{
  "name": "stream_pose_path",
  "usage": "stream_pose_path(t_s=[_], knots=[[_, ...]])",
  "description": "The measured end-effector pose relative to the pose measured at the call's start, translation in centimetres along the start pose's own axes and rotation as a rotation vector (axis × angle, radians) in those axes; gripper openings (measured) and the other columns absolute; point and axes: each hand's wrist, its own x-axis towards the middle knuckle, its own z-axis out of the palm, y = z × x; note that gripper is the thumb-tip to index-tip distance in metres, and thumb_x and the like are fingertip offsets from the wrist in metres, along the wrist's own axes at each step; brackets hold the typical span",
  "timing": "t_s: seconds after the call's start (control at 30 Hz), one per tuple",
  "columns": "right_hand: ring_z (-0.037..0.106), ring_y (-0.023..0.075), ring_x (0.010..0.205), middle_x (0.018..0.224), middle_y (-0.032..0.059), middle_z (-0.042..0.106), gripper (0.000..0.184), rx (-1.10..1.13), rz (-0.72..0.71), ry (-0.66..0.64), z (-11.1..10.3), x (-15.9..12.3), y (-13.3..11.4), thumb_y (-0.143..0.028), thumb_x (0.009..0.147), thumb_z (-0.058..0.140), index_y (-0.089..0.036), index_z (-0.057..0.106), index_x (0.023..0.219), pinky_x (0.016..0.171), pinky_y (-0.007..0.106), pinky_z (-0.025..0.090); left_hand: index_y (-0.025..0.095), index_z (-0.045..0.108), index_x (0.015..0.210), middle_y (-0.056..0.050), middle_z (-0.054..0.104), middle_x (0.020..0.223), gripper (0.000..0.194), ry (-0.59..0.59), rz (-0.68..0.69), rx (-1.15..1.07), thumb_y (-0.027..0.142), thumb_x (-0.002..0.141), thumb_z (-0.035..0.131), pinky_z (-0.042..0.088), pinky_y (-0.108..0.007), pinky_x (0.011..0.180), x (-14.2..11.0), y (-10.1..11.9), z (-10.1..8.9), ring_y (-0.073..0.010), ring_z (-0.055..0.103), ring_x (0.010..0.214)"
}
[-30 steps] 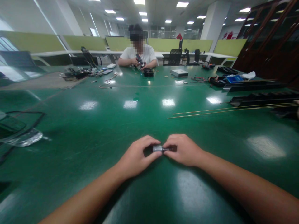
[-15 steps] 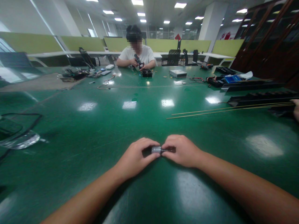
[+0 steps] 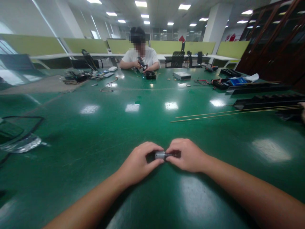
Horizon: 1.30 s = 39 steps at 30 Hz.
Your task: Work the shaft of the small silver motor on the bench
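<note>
Close in front of me, both hands meet at a small silver metal cylinder (image 3: 160,155) with a thin dark shaft (image 3: 175,154) sticking out to the right. It lies sideways, low over the green tabletop or on it; I cannot tell which. My left hand (image 3: 143,162) has thumb and fingers closed round the cylinder's rim. On the other side, the thumb and fingers of my right hand (image 3: 187,155) pinch at the shaft, close to the cylinder. Fingertips hide the joint between the two parts.
Two thin brass-coloured rods (image 3: 205,115) lie to the right, beside dark metal rails (image 3: 257,101). Another person's hand (image 3: 302,111) shows at the right edge. Across the green table (image 3: 95,133), a person (image 3: 140,55) works on a black device. A clear plastic item (image 3: 22,144) lies left.
My hands keep nearly the same grip on the cylinder and shaft. The whole view has shifted very slightly.
</note>
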Motion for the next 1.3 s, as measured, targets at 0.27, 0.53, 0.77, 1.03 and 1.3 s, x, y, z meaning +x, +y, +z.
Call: stream_pose_path(t_s=[0.27,0.53,0.77,1.03,1.3], knots=[[0.061,0.0147,0.073,0.078,0.0034,0.069,0.01,0.001,0.006,-0.004,0.1,0.0,0.2,-0.023,0.078,0.072,-0.018,0.074,0.086,0.068,0.025,0.044,0.022,0.069,0.104,-0.004,0.072,0.102,0.019,-0.005,0.0,0.005,0.026,0.086,0.068,0.049,-0.033,0.089,0.0,0.0,0.0,-0.0207,0.066,0.095],[0.06,0.0148,0.072,0.077,0.0032,0.068,0.009,-0.015,0.012,-0.003,0.1,-0.1,0.2,-0.022,0.079,0.07,-0.017,0.073,0.086,0.068,0.026,0.044,0.022,0.069,0.104,-0.004,0.073,0.101,0.019,0.005,0.005,0.021,0.026,0.085,0.069,0.051,-0.033,0.088,0.0,0.0,-0.1,-0.0209,0.066,0.093],[0.059,0.0161,0.074,0.078,0.0031,0.067,0.01,-0.082,-0.01,-0.042,-0.6,-0.1,0.6,-0.022,0.078,0.07,-0.018,0.073,0.086,0.073,0.029,0.043,0.022,0.069,0.104,-0.004,0.072,0.101,0.018,0.007,-0.004,0.013,0.026,0.086,0.069,0.05,-0.033,0.088,-0.1,0.0,-0.1,-0.0204,0.066,0.094],[0.058,0.0153,0.071,0.075,0.0024,0.065,0.007,-0.092,-0.03,-0.065,-1.3,-0.1,1.3,-0.019,0.077,0.068,-0.017,0.071,0.083,0.071,0.028,0.043,0.022,0.07,0.102,-0.004,0.073,0.099,0.018,0.031,-0.018,0.016,0.024,0.084,0.069,0.051,-0.033,0.086,-0.1,0.1,-0.2,-0.0205,0.066,0.092],[0.058,0.0129,0.067,0.074,0.0016,0.065,0.007,0.006,0.005,-0.161,-3.0,-0.2,2.8,-0.015,0.073,0.067,-0.016,0.07,0.079,0.063,0.024,0.044,0.022,0.07,0.104,-0.004,0.072,0.1,0.019,0.029,-0.027,0.012,0.026,0.085,0.069,0.051,-0.033,0.087,-0.1,0.1,-0.2,-0.0204,0.066,0.092]])
